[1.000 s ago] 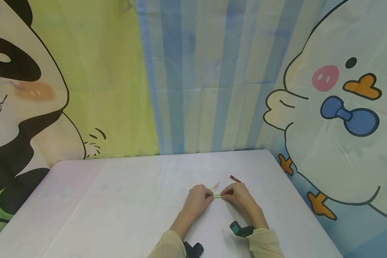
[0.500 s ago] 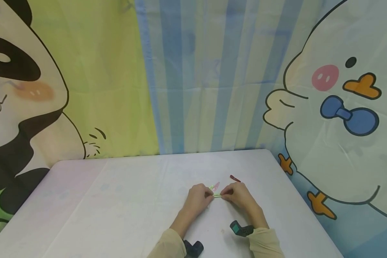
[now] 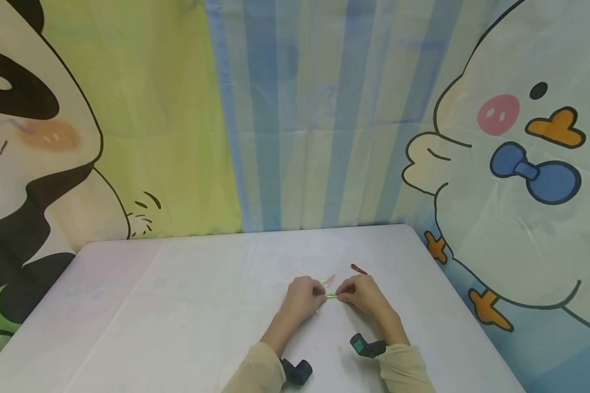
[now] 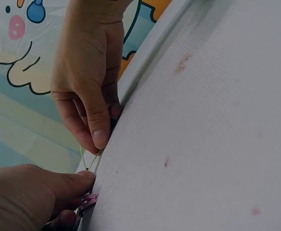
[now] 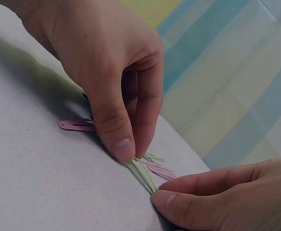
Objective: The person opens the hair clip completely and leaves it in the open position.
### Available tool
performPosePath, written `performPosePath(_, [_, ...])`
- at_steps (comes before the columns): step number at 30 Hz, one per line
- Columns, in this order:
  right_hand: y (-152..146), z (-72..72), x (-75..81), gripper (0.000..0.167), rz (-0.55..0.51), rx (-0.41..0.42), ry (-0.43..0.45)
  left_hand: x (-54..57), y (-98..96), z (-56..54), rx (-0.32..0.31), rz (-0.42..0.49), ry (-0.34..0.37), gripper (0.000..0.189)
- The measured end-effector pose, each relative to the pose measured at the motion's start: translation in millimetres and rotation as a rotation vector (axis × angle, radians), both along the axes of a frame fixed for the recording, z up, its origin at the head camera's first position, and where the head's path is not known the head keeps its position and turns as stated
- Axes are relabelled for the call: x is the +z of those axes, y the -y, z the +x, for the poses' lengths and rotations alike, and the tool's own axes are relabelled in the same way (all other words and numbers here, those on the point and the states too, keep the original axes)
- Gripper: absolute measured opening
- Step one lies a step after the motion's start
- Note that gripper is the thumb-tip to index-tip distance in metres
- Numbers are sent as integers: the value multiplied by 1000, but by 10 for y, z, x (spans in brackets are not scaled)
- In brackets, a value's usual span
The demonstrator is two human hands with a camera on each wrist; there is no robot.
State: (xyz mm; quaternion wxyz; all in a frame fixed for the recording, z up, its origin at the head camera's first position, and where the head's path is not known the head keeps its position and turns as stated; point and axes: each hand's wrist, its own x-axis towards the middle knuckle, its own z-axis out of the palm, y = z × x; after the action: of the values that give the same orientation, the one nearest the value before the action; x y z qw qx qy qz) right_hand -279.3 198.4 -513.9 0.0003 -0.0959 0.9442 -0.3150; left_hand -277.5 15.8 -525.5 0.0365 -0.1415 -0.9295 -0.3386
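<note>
A slim light-green hair clip is stretched between my two hands, low over the white table. My left hand pinches one end between thumb and forefinger. The other end sits between the thumb and fingertips of my right hand. In the left wrist view, the green clip shows two thin, parted strips between the hands. Just beyond the fingers lie a pink hair clip and a second green clip, partly covered by the hands in the wrist views.
A dark red hair clip lies behind my right hand. The white table has a few small reddish marks. A printed curtain with a panda and a chick hangs along its far edge.
The head view has shifted slightly. Both hands keep their pinch on the green hair clip, with hardly any visible movement.
</note>
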Motion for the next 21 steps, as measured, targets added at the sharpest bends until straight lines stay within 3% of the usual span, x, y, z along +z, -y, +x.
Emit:
performPosePath(8, [6, 7, 37, 10, 14, 7, -11, 122, 130, -24, 9, 66, -23, 8])
performPosePath(15, [19, 22, 71, 12, 26, -37, 26, 154, 348, -72, 67, 93, -38, 8])
performPosePath(18, [21, 27, 95, 13, 21, -45, 42, 185, 422, -65, 54, 91, -18, 9])
performPosePath(21, [23, 32, 115, 13, 24, -46, 43, 206, 469, -59, -6, 72, -9, 10])
